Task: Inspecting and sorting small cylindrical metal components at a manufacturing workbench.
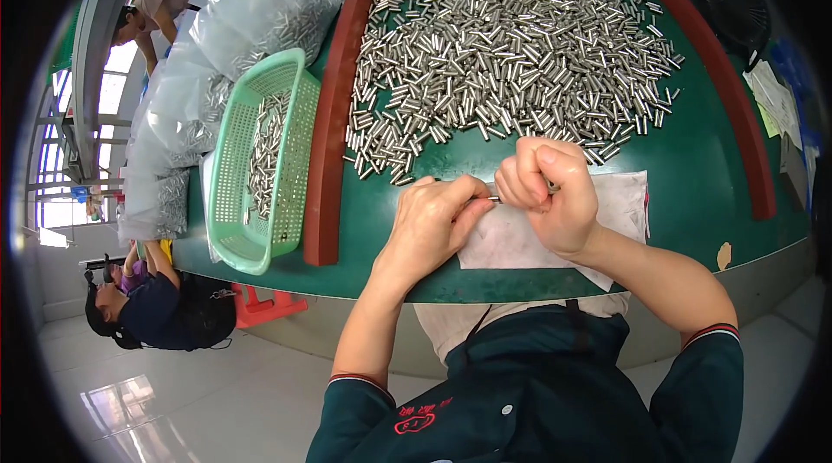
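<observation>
Currently I see the left hand (431, 218) pinching a metal pin (495, 198) beside the cloth's (513, 242) left edge, the curled right hand's (555, 192) contents unclear.

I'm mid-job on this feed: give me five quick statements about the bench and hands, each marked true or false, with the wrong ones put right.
1. The light green basket has metal pins in it. True.
2. The black fan stands at the bench's left end. False: it is at the far right.
3. The left hand is reaching into the basket. False: its fingertips pinch a small metal pin near the right hand.
4. The right hand's fingers are curled in. True, though what they may enclose is unclear.
5. The large loose pile lies outside the red-brown frame. False: it is inside.
</observation>
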A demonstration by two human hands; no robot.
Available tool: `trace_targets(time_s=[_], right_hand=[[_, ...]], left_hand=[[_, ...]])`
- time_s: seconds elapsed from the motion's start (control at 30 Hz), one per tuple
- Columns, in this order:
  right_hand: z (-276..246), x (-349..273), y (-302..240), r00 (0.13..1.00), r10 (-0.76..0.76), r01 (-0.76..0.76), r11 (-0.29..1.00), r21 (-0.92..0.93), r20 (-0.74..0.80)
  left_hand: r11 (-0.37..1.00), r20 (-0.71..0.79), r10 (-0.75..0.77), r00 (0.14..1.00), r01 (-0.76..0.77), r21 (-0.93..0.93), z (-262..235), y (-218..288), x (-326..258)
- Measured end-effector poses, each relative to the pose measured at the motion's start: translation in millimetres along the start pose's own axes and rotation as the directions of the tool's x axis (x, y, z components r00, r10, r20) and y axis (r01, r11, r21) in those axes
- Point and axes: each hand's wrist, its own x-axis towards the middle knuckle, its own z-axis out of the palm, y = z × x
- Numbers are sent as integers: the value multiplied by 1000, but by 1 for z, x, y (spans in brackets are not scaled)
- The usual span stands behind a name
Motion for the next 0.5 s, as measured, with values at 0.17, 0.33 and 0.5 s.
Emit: trace_targets(time_s=[0.17,0.33,0.5], right_hand=[[2,-1,-2,1000,5,-5,1000,-6,2],[3,-2,-2,1000,2,-2,1000,-14,-5],[3,-2,0,1000,1,0,1000,-25,7]], left_hand=[[1000,-12,5,1000,-5,-18,2,-2,-1],[1000,-18,5,1000,-6,-16,1,-1,-1],[996,-52,-10,999,5,-89,4,-2,-1]])
